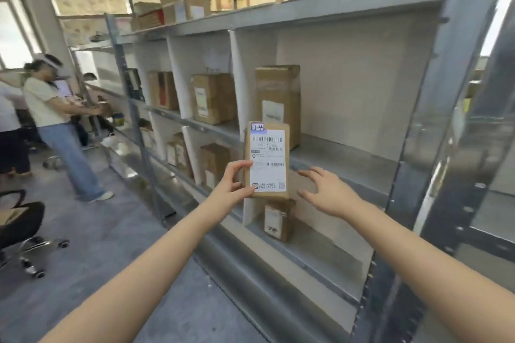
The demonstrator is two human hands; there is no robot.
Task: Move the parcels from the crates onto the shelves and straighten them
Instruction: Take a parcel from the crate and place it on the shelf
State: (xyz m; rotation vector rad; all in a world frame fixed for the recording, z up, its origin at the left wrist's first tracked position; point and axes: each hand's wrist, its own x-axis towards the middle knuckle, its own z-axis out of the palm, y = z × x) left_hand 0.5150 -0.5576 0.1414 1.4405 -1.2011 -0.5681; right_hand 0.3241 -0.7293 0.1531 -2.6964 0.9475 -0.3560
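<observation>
My left hand (237, 184) grips the lower left edge of a small cardboard parcel (267, 160), held upright in front of the metal shelf (342, 164). Its white shipping label faces me, with a tag reading 24 at the top. My right hand (326, 189) hovers just right of the parcel with fingers spread, not touching it. Behind the held parcel a taller brown parcel (278, 97) stands upright on the middle shelf. Another small parcel (278, 220) stands on the shelf below.
White dividers (237, 78) split the shelves into bays holding more parcels (213, 97). The bay to the right of the tall parcel has bare shelf. A grey upright post (434, 120) stands at right. People (53, 120) work at left, near an office chair (19, 228).
</observation>
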